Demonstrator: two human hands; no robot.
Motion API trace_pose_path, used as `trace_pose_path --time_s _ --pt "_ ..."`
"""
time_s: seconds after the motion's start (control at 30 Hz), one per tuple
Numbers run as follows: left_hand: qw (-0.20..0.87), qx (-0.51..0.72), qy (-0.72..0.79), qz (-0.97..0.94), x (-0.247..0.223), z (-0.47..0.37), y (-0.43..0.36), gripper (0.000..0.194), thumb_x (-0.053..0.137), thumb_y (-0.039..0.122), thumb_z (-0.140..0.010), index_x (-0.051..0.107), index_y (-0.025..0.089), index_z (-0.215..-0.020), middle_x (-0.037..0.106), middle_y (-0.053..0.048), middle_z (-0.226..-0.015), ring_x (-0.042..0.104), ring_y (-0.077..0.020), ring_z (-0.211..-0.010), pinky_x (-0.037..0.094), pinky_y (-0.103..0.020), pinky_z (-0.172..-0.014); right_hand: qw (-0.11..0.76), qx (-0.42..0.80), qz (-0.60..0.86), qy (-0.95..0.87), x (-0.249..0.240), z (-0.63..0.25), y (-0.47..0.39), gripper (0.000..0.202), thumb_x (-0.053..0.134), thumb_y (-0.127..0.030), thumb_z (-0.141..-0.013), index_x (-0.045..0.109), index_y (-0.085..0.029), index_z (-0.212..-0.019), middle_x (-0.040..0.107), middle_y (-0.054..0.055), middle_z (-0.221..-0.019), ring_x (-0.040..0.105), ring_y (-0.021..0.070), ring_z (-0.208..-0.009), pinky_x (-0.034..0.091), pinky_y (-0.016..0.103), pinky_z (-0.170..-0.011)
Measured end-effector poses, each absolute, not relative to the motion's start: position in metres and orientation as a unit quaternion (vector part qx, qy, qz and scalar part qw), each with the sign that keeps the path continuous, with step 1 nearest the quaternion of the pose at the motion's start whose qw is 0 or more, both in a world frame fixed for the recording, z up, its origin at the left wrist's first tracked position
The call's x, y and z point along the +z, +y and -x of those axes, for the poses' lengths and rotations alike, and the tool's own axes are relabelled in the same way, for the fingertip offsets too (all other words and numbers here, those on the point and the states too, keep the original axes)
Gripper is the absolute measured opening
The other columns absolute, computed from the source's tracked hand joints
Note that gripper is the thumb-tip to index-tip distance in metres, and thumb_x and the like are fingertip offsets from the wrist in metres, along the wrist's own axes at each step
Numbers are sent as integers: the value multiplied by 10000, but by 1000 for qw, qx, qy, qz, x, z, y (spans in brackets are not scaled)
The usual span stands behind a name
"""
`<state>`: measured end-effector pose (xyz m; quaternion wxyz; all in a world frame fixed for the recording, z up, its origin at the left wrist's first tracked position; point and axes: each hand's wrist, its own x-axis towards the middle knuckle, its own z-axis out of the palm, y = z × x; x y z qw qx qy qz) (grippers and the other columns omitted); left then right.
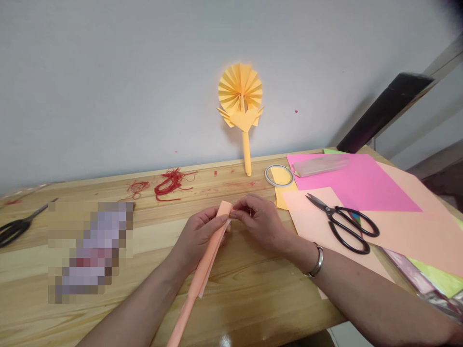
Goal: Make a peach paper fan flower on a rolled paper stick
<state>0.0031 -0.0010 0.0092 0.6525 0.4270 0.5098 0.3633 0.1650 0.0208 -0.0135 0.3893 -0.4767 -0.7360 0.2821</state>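
My left hand [202,233] is closed round a folded strip of orange paper [211,250], its thumb lying along the upper end. A white edge shows on the strip's right side. Below, the strip runs into a thin orange paper stick [183,315] that leaves the view at the bottom. My right hand [258,219] pinches at the strip's top right edge, thumb and forefinger together; whether it grips the paper or a small piece at that edge is hidden. Against the wall leans a yellow pleated paper fan [240,89] on a rolled paper handle [246,152].
Black-handled scissors [347,224] lie on peach paper [307,212] at right, near pink paper [383,188] and a tape roll [279,176]. Red threads [171,183] lie near the wall. Other scissors [18,229] and a blurred-out item [97,246] are left. A dark post [385,113] slants at far right.
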Motion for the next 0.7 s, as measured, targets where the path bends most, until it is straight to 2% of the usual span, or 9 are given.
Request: trace_pose_path --time_s 0.27,0.7 --pt "656 368 506 -421 9 -4 0 200 615 359 -752 628 161 -780 527 22 -583 402 -79 -465 291 -202 -445 391 284 478 -733 -13 -164 20 100 610 -205 -800 588 -184 -705 629 -7 -714 540 116 -651 394 238 -587" --pt "657 367 507 -420 10 -3 0 192 611 354 -773 617 163 -766 539 26 -588 416 -63 -469 296 -189 -451 388 282 474 -738 -12 -165 20 59 597 -214 -817 615 -189 -766 630 2 -762 550 123 -691 409 243 -613"
